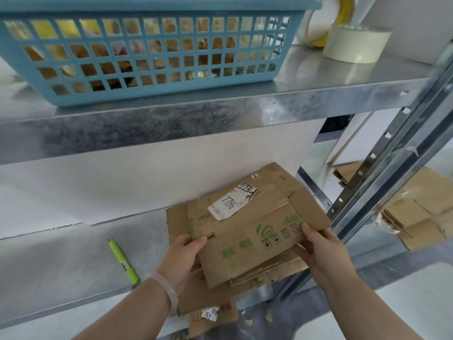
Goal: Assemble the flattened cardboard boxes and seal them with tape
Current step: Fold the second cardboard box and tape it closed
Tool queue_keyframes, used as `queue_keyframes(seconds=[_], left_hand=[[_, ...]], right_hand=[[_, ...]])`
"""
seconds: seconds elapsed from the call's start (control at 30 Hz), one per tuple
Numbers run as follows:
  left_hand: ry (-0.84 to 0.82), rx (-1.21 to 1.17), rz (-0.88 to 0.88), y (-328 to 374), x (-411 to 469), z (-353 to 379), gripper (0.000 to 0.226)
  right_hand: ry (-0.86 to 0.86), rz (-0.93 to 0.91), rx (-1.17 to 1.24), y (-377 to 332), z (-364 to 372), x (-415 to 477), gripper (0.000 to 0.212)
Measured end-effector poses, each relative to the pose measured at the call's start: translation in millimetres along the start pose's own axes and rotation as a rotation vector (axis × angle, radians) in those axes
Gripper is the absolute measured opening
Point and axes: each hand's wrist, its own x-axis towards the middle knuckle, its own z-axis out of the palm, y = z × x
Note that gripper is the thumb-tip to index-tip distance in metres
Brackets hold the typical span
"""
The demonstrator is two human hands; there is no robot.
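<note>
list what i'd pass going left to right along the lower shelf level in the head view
green utility knife → left hand → flattened cardboard box with the 7786 label, held at both edges → right hand → loose cardboard pile beyond the shelf frame

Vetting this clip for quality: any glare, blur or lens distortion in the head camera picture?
Head view: wide-angle distortion bows the grey metal upper shelf and slants its perforated post; soft glare beside the white tape roll; the blue plastic basket looks slightly soft; the flattened brown cardboard box between left hand and right hand is sharp, label readable.
</note>
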Motion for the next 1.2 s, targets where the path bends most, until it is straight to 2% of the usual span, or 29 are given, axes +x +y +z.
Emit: queue_keyframes(seconds=[0.1,0.17,0.27,0.37,0.43,0.47,0.53,0.6,0.63,0.67,0.73,0.77,0.8,0.83,0.9,1.0,1.1,1.2], left_hand=[[0.077,-0.004,0.067,5.7,-1.8,-4.1,0.039],[0.130,0.138,0.200,15.2,-3.8,-9.6,0.045],[0.159,0.378,0.422,39.6,-9.7,-19.3,0.036],[0.332,0.697,0.596,61.4,-13.9,-35.0,0.062],[0.413,0.756,0.706,74.8,-21.3,-50.5,0.070],[0.413,0.749,0.742,81.2,-25.5,-59.2,0.072],[0.306,0.692,0.747,93.3,-34.1,-76.0,0.075],[0.114,0.580,0.676,101.2,-45.2,-87.5,0.063],[0.043,0.557,0.649,101.0,-49.1,-95.2,0.046],[0.022,0.540,0.653,98.2,-51.9,-107.3,0.032],[0.071,0.433,0.696,89.9,-60.5,-135.9,0.019],[0.104,0.373,0.711,86.8,-66.6,-152.6,0.016],[0.135,0.319,0.726,84.4,-72.8,-169.3,0.015],[0.170,0.278,0.745,82.4,-78.5,-186.5,0.016],[0.244,0.188,0.782,78.9,-90.3,-219.6,0.017],[0.321,0.047,0.810,70.1,-105.2,-265.6,0.022],[0.364,0.012,0.822,56.2,-113.5,-300.5,0.030],[0.320,0.061,0.892,44.7,-115.6,-321.9,0.037]], right_hand=[[0.008,-0.077,-0.011,-5.1,-0.3,-10.1,0.018],[0.014,-0.149,-0.032,-9.8,-2.9,-15.2,0.016],[-0.012,-0.232,-0.044,-20.4,1.4,-24.1,0.013],[-0.071,-0.322,-0.051,-29.5,16.4,-33.7,0.014],[-0.106,-0.387,-0.090,-33.0,26.5,-41.0,0.015],[-0.121,-0.410,-0.130,-33.6,31.5,-46.1,0.012],[-0.155,-0.438,-0.242,-29.7,42.2,-55.6,0.005],[-0.202,-0.457,-0.343,-21.6,57.8,-68.0,0.007],[-0.231,-0.465,-0.371,-15.4,68.5,-75.3,0.010],[-0.264,-0.482,-0.389,-8.3,82.8,-85.4,0.011],[-0.304,-0.508,-0.414,5.4,110.9,-103.4,0.014],[-0.321,-0.488,-0.420,12.9,124.8,-111.4,0.005],[-0.333,-0.448,-0.426,19.2,138.8,-119.5,0.014],[-0.354,-0.421,-0.431,25.7,152.0,-125.7,0.034],[-0.418,-0.438,-0.449,39.3,181.7,-142.8,0.059],[-0.609,-0.462,-0.508,63.5,227.5,-170.8,0.071],[-0.793,-0.483,-0.596,94.8,265.8,-185.1,0.096],[-0.839,-0.512,-0.658,116.8,297.0,-195.9,0.106]])
